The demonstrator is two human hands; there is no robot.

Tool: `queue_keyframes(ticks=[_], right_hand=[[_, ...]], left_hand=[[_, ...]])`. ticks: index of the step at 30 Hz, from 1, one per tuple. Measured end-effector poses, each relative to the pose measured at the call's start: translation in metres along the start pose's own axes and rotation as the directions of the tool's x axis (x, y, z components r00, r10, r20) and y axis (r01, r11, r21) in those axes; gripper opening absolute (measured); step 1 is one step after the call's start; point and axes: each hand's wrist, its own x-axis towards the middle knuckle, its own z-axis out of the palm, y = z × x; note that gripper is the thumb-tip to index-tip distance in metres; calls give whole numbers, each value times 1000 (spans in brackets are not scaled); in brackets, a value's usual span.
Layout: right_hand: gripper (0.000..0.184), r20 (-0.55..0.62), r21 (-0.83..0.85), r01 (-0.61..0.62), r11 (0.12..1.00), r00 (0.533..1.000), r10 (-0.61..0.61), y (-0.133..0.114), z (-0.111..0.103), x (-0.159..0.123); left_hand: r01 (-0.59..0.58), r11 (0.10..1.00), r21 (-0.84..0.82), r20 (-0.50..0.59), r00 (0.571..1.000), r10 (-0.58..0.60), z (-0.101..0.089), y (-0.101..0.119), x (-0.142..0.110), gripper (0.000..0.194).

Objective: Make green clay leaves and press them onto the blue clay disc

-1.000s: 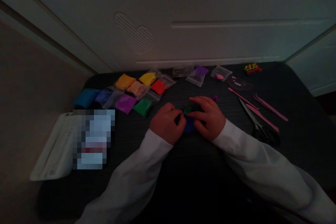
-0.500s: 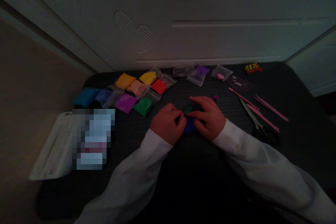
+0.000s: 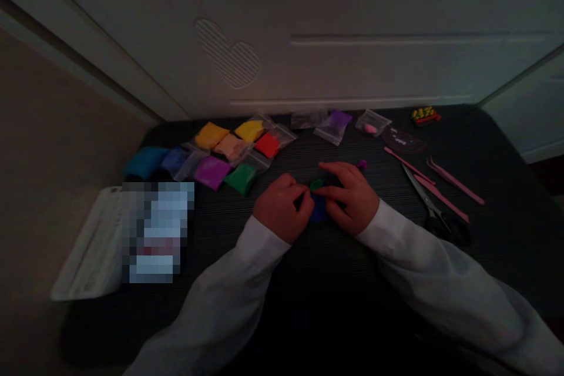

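A small blue and green clay piece [image 3: 318,209] lies on the dark table between my hands, its green part on the far side and its blue part nearer me. My left hand [image 3: 282,207] is closed, thumb and index finger pinched at the left edge of the piece. From the right, my right hand [image 3: 351,198] grips the piece, its index fingertip against the green part and its thumb beside the blue. Another right finger is raised and stretched out. The fingers partly hide the clay. Beyond my right hand sits a small purple clay bit [image 3: 362,164].
Bags of coloured clay [image 3: 212,172] lie at back left. Scissors [image 3: 429,200], pink tools [image 3: 440,198] and pink tweezers [image 3: 456,181] are on the right. A blurred-out panel [image 3: 161,232] and a white object [image 3: 90,247] stand left. A white panelled surface [image 3: 352,70] rises behind the table.
Both hands stay almost in place around the clay, with only slight finger movement. The green part looks slightly different in shape. The view has shifted very slightly.
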Motion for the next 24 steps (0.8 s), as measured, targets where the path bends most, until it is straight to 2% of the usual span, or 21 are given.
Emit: queue_keyframes(ticks=[18, 24], right_hand=[[29, 5, 1, -9, 1000, 1000, 9, 0, 1, 0], [29, -8, -1, -1, 1000, 1000, 1, 0, 1, -1]], left_hand=[[23, 1000, 6, 24, 999, -23, -1, 1, 1, 22], [2, 998, -66, -49, 999, -5, -2, -2, 1, 20]])
